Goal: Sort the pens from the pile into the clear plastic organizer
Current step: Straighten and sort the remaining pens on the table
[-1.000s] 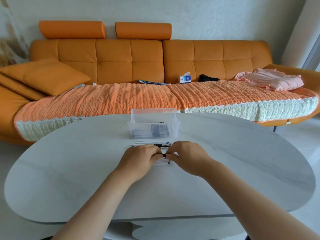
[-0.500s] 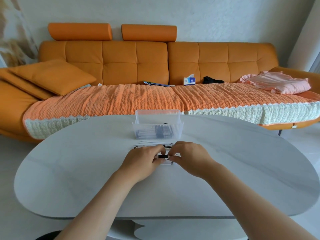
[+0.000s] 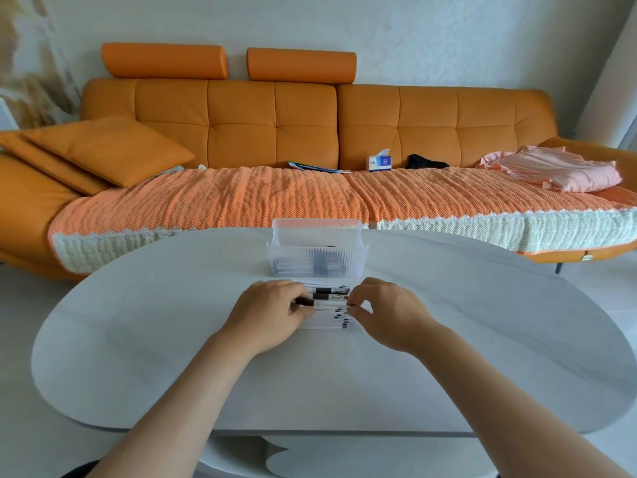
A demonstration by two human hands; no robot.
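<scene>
A pile of white pens with black caps lies in a row on the pale oval table, just in front of the clear plastic organizer. Several dark pens show through the organizer's ribbed wall. My left hand rests on the pile's left end and pinches one pen at its black end. At the pile's right end my right hand pinches the same pen's other end. The pen lies level, just above the pile.
An orange sofa with a knitted throw stands behind the table. On it are cushions, a tissue box, a dark item and a folded pink cloth. The table's near edge is close to me.
The view has shifted slightly. Both hands stay at the pile; their fingertips have closed on the two ends of one pen and spread a little apart.
</scene>
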